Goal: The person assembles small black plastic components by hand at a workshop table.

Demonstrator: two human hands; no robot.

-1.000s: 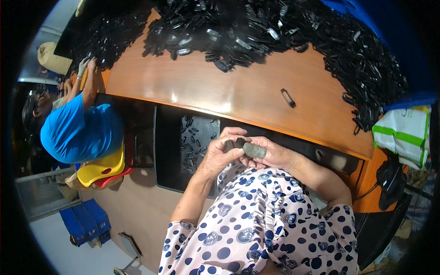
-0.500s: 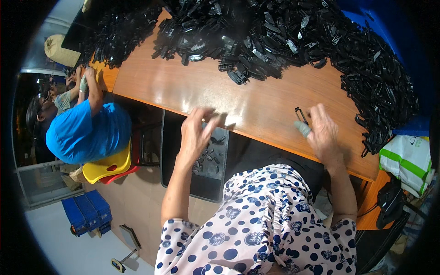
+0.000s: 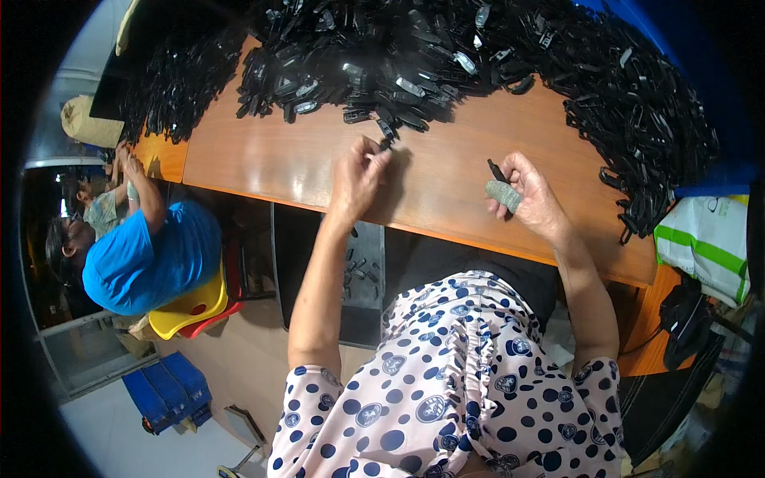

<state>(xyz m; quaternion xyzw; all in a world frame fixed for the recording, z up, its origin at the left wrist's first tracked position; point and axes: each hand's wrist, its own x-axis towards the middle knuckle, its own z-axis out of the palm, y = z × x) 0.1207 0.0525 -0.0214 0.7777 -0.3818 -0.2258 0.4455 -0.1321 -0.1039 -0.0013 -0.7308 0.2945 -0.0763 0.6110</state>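
My left hand (image 3: 358,179) is over the wooden table, its thumb and fingers pinched on a small black plastic part (image 3: 386,144) at the front edge of the heap. Farther right, my right hand (image 3: 527,193) is closed around another black plastic part (image 3: 496,170), whose narrow end sticks up past the fingers. A grey-green cover (image 3: 504,194) wraps one finger or the thumb of that hand. Beyond both hands lies a large heap of similar black plastic parts (image 3: 414,80); what kind they are, I cannot make out.
The heap curves down the right side of the wooden table (image 3: 295,159). Below the table's near edge, left of my lap, a dark tray (image 3: 366,315) holds several black pieces. A co-worker in a blue shirt (image 3: 151,255) sits at left. A white-green bag (image 3: 703,243) stands at right.
My left hand has moved away from the table's near edge up to the heap and closed on a part. My right hand has shifted left, turned, and lifted its part more upright.
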